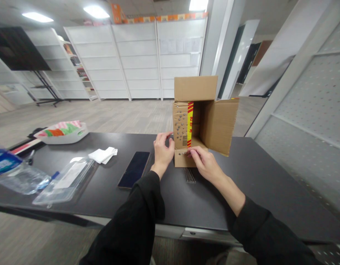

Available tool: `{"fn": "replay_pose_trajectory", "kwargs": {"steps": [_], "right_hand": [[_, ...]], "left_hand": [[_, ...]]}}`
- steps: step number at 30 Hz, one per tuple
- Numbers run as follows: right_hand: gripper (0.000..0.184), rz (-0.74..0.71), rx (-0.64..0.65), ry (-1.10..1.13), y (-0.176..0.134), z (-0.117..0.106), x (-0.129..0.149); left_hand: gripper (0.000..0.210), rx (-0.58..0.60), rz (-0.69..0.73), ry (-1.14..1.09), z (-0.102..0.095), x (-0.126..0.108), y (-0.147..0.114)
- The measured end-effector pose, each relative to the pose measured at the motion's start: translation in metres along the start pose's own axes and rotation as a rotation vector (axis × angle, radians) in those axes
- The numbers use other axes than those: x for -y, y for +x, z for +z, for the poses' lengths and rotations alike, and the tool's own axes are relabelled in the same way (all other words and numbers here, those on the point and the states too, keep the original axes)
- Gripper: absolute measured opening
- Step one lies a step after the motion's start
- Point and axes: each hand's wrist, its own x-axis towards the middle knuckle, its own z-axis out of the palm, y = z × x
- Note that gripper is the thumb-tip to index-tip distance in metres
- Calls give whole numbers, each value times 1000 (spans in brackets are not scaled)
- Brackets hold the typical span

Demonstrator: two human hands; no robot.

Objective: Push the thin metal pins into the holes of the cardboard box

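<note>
A cardboard box (pixel 208 121) stands on the dark table with its flaps folded out. Many small round grey metal heads (pixel 179 127) dot its left panel, beside a yellow and red tape strip (pixel 190 125). A few more sit on the lower front flap (pixel 183 161). At that flap, my right hand (pixel 205 162) has thumb and forefinger pinched together; what they hold is too small to make out. My left hand (pixel 163 149) is at the box's left edge, thumb and fingers apart in a curve. Several thin metal nails (pixel 189 176) lie side by side just below the flap.
Left of my hands lie a phone (pixel 134 169), white tissues (pixel 103 155) and a clear plastic case (pixel 66 180). Farther left are a plastic bottle (pixel 23 178) and a white basket (pixel 63 136) with coloured cloth. A perforated panel (pixel 313 95) rises at the right.
</note>
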Motion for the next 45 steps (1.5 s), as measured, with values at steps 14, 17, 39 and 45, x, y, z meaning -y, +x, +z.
{"fn": "replay_pose_trajectory", "kwargs": {"steps": [14, 17, 39, 45], "right_hand": [[31, 38, -53, 64, 4, 5, -9], [31, 28, -52, 44, 4, 5, -9], [32, -86, -4, -112, 7, 9, -12], [26, -103, 19, -143, 7, 10, -15]], "left_hand": [[26, 8, -11, 0, -1, -2, 1], [26, 9, -14, -12, -1, -2, 0], [27, 6, -9, 22, 0, -2, 0], [26, 4, -8, 1, 0, -2, 0]]}}
